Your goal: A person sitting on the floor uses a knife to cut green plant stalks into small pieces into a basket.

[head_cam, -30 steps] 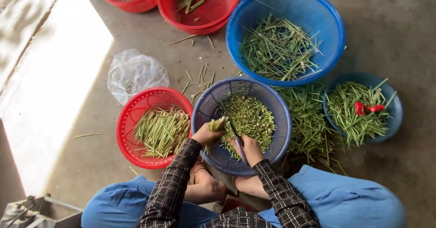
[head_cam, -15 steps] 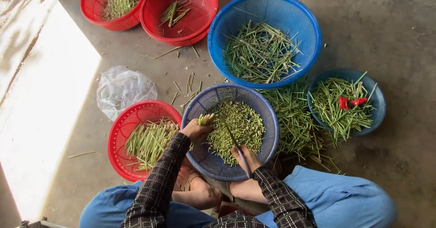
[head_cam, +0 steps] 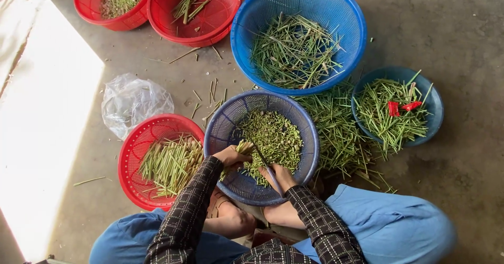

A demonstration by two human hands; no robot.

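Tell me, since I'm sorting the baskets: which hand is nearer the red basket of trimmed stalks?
Left. The left hand is just right of the red basket; the right hand is farther right.

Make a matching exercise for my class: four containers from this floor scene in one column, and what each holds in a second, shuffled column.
Containers
1. Large blue basket
2. Small blue bowl
3. Purple-blue basket under the hands
4. Red basket by the left hand

Contents
A. Short chopped green pieces
B. Trimmed pale green stalks lying side by side
C. Long thin green stems, loosely piled
D. Green stems with two red pieces on top

Pairs: 1-C, 2-D, 3-A, 4-B
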